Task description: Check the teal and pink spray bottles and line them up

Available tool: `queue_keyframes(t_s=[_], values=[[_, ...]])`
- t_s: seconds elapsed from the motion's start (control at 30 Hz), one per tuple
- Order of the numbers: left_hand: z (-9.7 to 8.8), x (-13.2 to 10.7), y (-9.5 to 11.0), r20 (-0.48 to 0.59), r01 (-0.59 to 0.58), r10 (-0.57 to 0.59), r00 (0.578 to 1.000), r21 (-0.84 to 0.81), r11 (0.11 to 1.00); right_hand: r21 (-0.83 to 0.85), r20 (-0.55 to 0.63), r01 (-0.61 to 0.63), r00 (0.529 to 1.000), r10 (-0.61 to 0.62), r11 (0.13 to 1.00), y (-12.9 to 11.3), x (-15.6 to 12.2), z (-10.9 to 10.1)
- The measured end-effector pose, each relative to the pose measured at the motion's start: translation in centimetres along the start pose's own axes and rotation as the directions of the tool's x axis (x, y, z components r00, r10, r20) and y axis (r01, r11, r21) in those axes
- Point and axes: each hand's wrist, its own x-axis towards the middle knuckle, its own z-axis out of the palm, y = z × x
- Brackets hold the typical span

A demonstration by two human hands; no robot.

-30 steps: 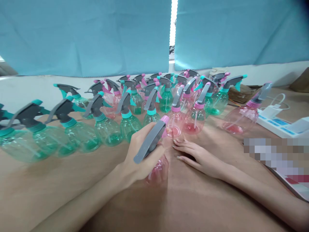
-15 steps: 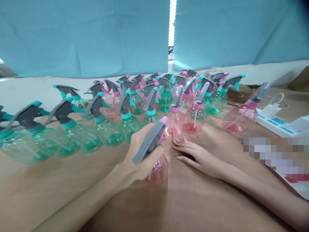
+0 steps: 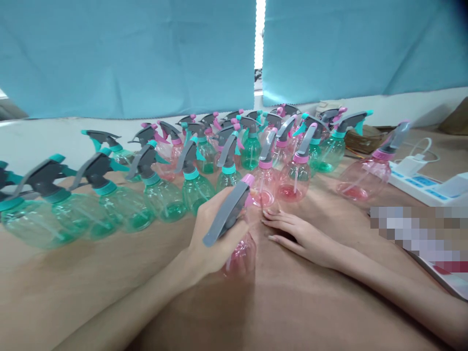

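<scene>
- Pink spray bottle (image 3: 241, 256): roughly upright on brown tabletop (image 3: 292, 312) before me; my left hand (image 3: 202, 224) grasps it beneath the grey spray head (image 3: 226, 214).
- Handling, my judgement: light, slick, thin-walled; best held at the neck.
- Right hand (image 3: 305, 236): rests just beside, grasping nothing.
- Count: six green bottles (image 3: 166, 202) front row, two pink bottles (image 3: 295, 183) beyond right fingertips, one power strip (image 3: 417, 185). Rear cluster (image 3: 252, 152) overlaps; can't count.

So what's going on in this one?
A person's left hand is wrapped around a pink spray bottle just below its grey spray head. The right hand holds nothing and rests on the brown tabletop nearby. Beyond the hands, many more green and pink spray bottles stand grouped, with a white power strip off to the right.
</scene>
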Motion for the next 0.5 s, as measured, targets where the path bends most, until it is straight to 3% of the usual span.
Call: queue_keyframes(t_s=[0.5], values=[[0.00, 0.04, -0.20, 0.026, -0.020, 0.020, 0.999, 0.004, 1.000, 0.015, -0.011, 0.009, 1.000, -0.008, 1.000, -0.05, -0.03, -0.03]])
